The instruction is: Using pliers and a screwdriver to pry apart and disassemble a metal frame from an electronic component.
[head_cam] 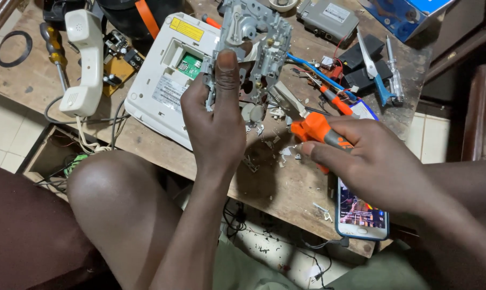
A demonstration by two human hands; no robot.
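My left hand (pixel 217 115) grips a grey metal mechanism chassis (pixel 256 40) and holds it upright above the wooden table (pixel 286 188), thumb pressed on its near face. My right hand (pixel 369 161) is closed around an orange-and-grey screwdriver handle (pixel 319 131); the blade points up-left toward the chassis. Small screws and plastic bits (pixel 283 153) lie scattered on the table below the chassis.
A white telephone base (pixel 165 80), flipped over, lies left of the chassis, with its handset (pixel 84 59) farther left. A phone with a lit screen (pixel 361 215) sits under my right wrist. Screwdrivers, cutters (pixel 374 70) and a grey box (pixel 329 19) crowd the back. My bare knee (pixel 109 188) is at lower left.
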